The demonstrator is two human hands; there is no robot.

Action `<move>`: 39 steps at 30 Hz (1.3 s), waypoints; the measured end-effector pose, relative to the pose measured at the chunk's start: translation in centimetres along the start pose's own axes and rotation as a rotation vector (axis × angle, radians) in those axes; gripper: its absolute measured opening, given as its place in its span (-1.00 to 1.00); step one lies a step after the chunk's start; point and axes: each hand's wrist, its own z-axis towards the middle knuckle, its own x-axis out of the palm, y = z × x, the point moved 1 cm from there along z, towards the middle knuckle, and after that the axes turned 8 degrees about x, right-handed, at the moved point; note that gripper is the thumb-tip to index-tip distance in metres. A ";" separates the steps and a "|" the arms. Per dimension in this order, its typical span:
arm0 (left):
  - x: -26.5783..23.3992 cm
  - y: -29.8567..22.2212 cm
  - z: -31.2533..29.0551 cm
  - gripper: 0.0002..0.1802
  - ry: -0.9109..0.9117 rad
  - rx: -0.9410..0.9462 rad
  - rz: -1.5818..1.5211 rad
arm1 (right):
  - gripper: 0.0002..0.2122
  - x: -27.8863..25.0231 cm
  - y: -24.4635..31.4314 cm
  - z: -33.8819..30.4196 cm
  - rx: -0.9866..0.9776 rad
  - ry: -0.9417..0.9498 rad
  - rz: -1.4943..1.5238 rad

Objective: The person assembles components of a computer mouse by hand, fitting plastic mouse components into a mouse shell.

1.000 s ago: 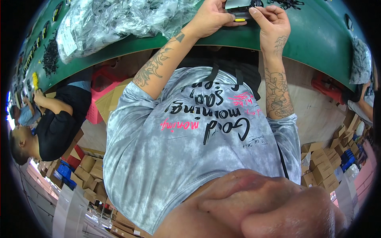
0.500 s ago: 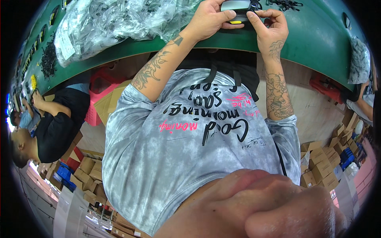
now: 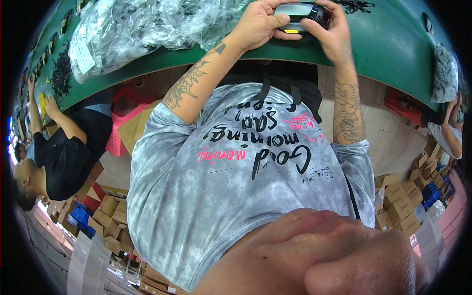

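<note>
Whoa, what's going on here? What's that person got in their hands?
Someone in a grey tie-dye shirt is at a green table, handling a small black device with a yellow strip. The left hand grips its left end; the right hand is at the other end, its thumb blurred. Clear plastic bags lie to the left, and small black parts lie beyond the right hand.

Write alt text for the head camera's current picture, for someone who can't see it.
A person's left hand holds a small dark device with a pale panel and yellow strip over a green table, the right hand at its black end. Clear plastic bags lie to the left; beyond, a co-worker in black is at the table's edge.
</note>
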 end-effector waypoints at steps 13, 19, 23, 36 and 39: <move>0.9 -0.6 0.4 -0.23 0.150 -0.032 -0.054 | -0.42 -2.3 -2.0 -0.3 -0.041 0.055 0.400; 0.7 0.1 0.4 -0.38 0.069 0.002 0.062 | -0.41 -2.1 -2.1 -0.6 -0.037 0.041 0.373; 1.5 0.4 0.0 -0.45 -0.029 0.028 0.192 | -0.39 -1.4 -1.8 -1.1 -0.056 0.049 0.265; 1.3 -0.2 0.2 -0.28 0.122 0.069 -0.024 | -0.49 -0.1 -0.7 -0.9 0.018 -0.051 0.083; 1.2 -0.2 0.3 -0.31 0.079 0.060 0.075 | -0.49 -0.5 -1.5 -0.5 -0.043 -0.038 0.057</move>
